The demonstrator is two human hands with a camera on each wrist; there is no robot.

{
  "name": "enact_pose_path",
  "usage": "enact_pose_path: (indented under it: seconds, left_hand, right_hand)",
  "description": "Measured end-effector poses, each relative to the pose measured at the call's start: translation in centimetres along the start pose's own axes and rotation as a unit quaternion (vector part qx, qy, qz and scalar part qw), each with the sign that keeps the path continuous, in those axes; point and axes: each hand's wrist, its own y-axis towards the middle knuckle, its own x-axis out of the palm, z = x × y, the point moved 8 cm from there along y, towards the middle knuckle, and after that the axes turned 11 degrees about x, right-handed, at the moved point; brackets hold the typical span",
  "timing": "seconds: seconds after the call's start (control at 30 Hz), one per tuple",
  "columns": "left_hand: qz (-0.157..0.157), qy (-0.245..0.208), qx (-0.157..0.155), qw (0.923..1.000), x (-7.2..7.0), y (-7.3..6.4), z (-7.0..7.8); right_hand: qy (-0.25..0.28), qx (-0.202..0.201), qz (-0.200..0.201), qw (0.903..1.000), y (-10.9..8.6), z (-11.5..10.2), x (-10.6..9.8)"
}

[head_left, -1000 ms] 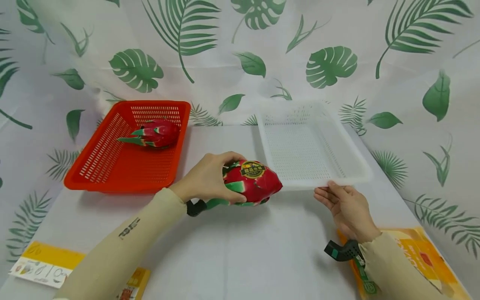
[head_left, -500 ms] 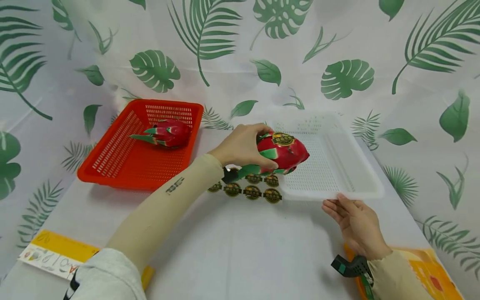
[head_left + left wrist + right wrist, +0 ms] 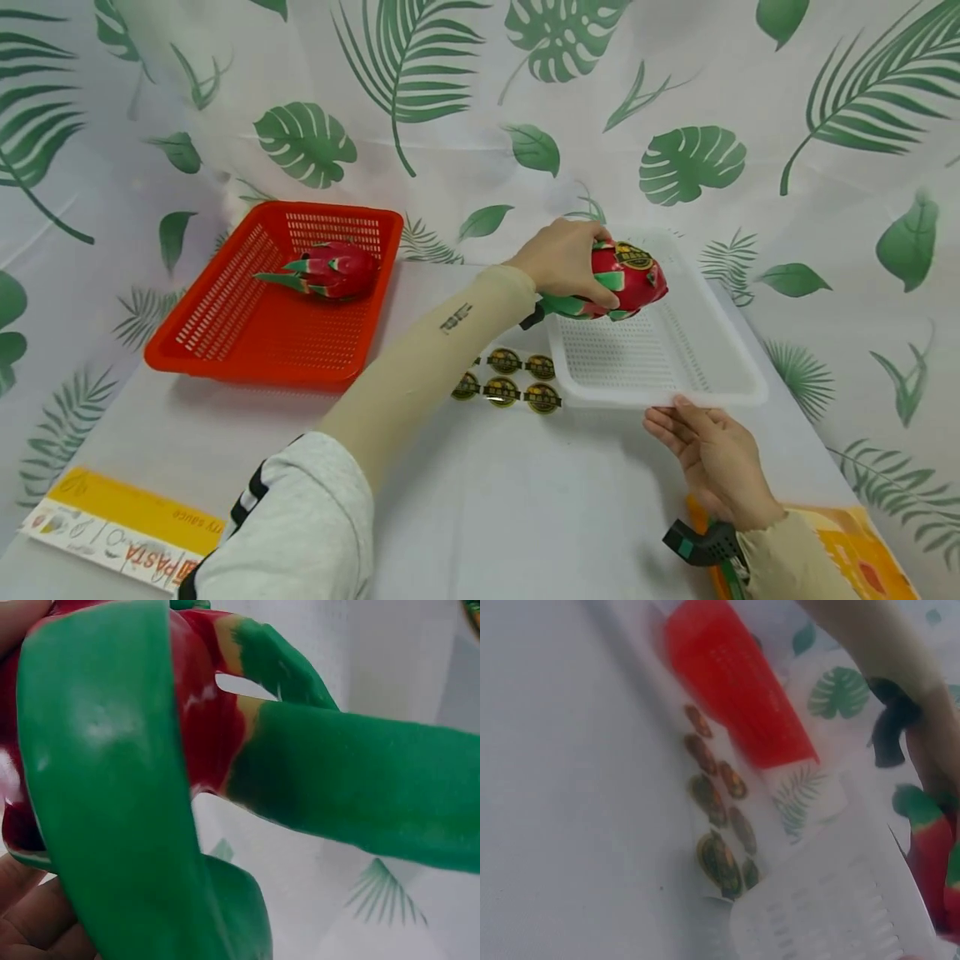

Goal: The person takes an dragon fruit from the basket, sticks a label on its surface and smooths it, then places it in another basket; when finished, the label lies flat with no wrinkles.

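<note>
Worktop (image 3: 525,508) carries the whole job; you look about halfway through, by my judgement.

Red basket (image 3: 277,342), on your left: a second dragon fruit (image 3: 341,271) lies inside, toward its right side, no sticker visible on the side that shows. Reads as not yet dealt with.

White basket (image 3: 618,354), on your right: the labelled dragon fruit (image 3: 633,292) is above it in the head view, held clear of the basket floor as far as you can judge. Its round gold-and-black sticker (image 3: 633,256) faces up, so the labelling of this one reads as done; setting it down isn't.

Sticker sheet (image 3: 502,392): flat, just beside the white basket's near left corner, part hidden under your forearm. Several stickers on it, so supply for the other fruit seems fine.

Left hand (image 3: 566,258): closed around the labelled fruit toward its leafy end, spread only as wide as the fruit; the left wrist view has long green leaves across most of it.

Right hand (image 3: 720,458): narrow hold at the white basket's near rim, thumb on the edge, fingers just below, loosely bent.
</note>
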Motion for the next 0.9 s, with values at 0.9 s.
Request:
enact_pose_path:
  seconds: [0.9]
  left_hand:
    - [-0.055,0.066,-0.028,0.996,7.1,7.7,2.1]
  right_hand:
    - [-0.025,-0.013,0.009,0.9996,-0.2,0.0,0.2]
